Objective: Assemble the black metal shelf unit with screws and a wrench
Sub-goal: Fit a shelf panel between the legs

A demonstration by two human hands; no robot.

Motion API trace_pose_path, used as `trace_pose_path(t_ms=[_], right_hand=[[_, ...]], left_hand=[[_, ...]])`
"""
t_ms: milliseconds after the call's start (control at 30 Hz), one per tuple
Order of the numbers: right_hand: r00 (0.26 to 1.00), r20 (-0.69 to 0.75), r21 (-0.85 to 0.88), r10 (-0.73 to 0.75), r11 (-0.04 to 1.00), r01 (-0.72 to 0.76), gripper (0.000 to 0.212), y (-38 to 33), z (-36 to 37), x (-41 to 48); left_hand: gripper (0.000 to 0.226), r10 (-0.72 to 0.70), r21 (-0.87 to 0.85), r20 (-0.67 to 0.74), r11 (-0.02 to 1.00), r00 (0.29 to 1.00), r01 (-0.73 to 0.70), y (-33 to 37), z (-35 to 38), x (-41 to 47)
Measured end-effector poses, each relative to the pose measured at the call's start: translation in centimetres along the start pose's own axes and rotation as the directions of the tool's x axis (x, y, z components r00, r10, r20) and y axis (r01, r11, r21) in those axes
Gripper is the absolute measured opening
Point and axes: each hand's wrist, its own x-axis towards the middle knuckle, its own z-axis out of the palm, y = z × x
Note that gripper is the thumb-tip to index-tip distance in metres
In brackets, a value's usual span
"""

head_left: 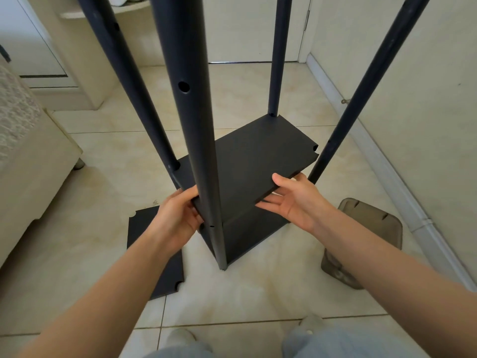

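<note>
Black pole (191,125) before shelf (253,161), spare panel (138,224) alongside

Inspection finding: I can read no text, label, brand, number or sign, neither on the flat black metal shelf panel (247,164) at the centre of the frame nor anywhere else in view.

Four poles (185,99) ringed the shelf (253,161), with open gaps between them; a wall (413,99) crowded the right, a box (371,228) the floor (258,293).
</note>
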Motion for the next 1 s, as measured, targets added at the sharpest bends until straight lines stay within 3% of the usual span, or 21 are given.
trace_pose_path(t_ms=[233, 333, 467, 600, 767, 1000], right_hand=[[0.996, -0.024, -0.056, 0.086, 0.995, -0.087, 0.034, 1.2, 0.5, -2.3], [0.989, 0.039, -0.243, 0.145, 0.961, -0.131, 0.036, 3.1, 0.7, -3.6], [0.983, 0.09, -0.572, 0.162, 0.816, -0.083, 0.03, 5.8, 1.7, -4.4], [0.977, 0.177, -0.751, 0.115, 0.657, 0.058, 0.035, 7.4, 3.1, -4.3], [0.98, 0.197, -0.851, 0.024, 0.501, 0.159, 0.035, 8.7, 4.2, -3.2], [0.977, 0.208, -0.899, -0.056, 0.382, 0.213, 0.019, 8.6, 3.6, -2.5]], left_hand=[[0.05, 0.036, -0.078, 0.044, 0.996, 0.998, -0.033, -0.3, 0.2, -0.7], [0.048, 0.057, -0.082, 0.04, 0.995, 0.998, -0.053, -0.2, 0.4, -0.7], [0.045, 0.069, -0.065, 0.032, 0.996, 0.997, -0.066, 0.0, 0.6, -0.8], [0.044, 0.094, -0.051, 0.031, 0.994, 0.995, -0.093, 0.0, 0.6, -0.9], [0.049, 0.092, -0.051, 0.009, 0.995, 0.996, -0.091, 0.0, 0.9, -1.1], [0.033, 0.057, -0.097, -0.029, 0.993, 0.998, -0.06, -0.5, 1.3, -0.5]])
